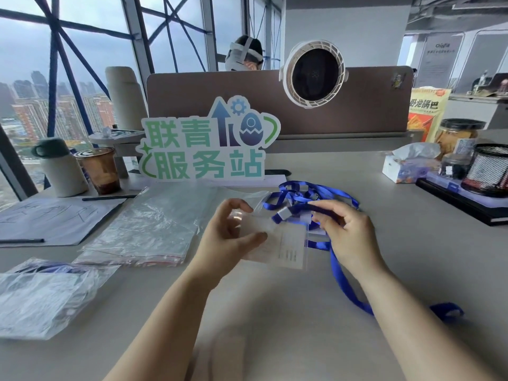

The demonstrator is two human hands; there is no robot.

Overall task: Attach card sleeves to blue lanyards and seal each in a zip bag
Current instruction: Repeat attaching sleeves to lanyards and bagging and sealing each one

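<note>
Holding a clear card sleeve [286, 247] above the grey desk [275, 312], the left hand [233, 235] pinches its left edge between thumb and fingers; faint lines of print on the insert inside are too small to read. The right hand [349, 232] is closed around a blue lanyard [341, 273] at the sleeve's top right corner, the strap trailing down toward the near right of the desk. More blue lanyards [308, 195] lie tangled just behind the hands. A stack of red-striped zip bags [143, 232] rests to the left, with a filled bag [41, 295] nearer. Behind stands a cut-out sign [209, 144] reading 联青服务站. At far right, a snack bag [428, 105] shows 卧龙锅巴.
</note>
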